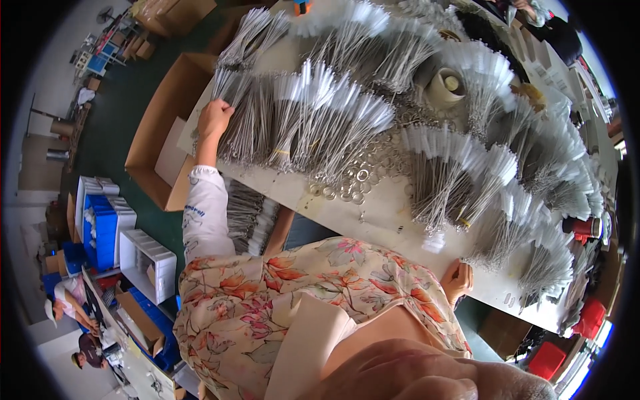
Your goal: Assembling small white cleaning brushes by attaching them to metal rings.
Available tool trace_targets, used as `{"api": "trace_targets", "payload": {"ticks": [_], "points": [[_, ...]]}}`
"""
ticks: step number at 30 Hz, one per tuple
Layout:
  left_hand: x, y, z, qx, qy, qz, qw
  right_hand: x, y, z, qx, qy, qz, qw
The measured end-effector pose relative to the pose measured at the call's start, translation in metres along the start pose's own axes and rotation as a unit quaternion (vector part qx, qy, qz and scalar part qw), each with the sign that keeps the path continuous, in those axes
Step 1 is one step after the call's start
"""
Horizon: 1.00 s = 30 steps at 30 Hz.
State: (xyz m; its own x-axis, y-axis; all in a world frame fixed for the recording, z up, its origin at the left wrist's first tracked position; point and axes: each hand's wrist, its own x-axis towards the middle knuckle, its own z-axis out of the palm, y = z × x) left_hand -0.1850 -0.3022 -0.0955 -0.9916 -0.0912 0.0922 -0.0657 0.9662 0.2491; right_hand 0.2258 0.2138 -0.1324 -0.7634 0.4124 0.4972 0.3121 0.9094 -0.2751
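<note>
At the table's left end, my left hand (215, 120) is closed at the outermost of many thin wire brushes (250, 127) with pale bristle heads. Its fingers hide what they grip. My right hand (458, 279) is curled closed by the table's near edge, below another heap of wire brushes (440, 173); whatever it may hold is hidden. Between the two heaps lie scattered metal rings (360, 177). A yellow band (283, 153) shows around some of the brush stems.
More brush bundles (347, 30) cover the far side of the table (267, 179). A cream tape roll (445, 89) stands among them. Left of the table is an open cardboard box (150, 127). White crates (147, 263), blue bins (100, 223) and other people (70, 300) are farther left.
</note>
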Motion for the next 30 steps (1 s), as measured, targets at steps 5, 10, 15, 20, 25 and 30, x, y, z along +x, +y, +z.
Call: {"api": "trace_targets", "payload": {"ticks": [5, 10, 15, 20, 25, 30], "points": [[-0.006, 0.027, -0.003, 0.055, 0.082, 0.108, 0.989, 0.008, 0.008, -0.007, -0.016, 0.046, 0.024, 0.999], [-0.026, 0.042, -0.006, 0.026, 0.024, 0.091, 0.995, 0.005, 0.009, -0.007, 0.008, 0.027, 0.029, 0.999], [-0.033, 0.062, -0.005, 0.028, -0.012, 0.066, 0.997, 0.001, 0.012, -0.019, 0.011, 0.028, 0.029, 0.999], [-0.035, 0.073, -0.017, 0.03, 0.008, 0.018, 0.999, 0.002, 0.01, -0.019, 0.029, 0.033, 0.044, 0.998], [-0.026, 0.065, -0.012, 0.013, 0.005, -0.024, 1.0, 0.003, 0.012, -0.012, 0.018, 0.027, 0.04, 0.999], [-0.017, 0.044, 0.0, -0.002, 0.0, -0.032, 0.999, 0.005, 0.012, -0.012, 0.016, 0.023, 0.042, 0.999]]}}
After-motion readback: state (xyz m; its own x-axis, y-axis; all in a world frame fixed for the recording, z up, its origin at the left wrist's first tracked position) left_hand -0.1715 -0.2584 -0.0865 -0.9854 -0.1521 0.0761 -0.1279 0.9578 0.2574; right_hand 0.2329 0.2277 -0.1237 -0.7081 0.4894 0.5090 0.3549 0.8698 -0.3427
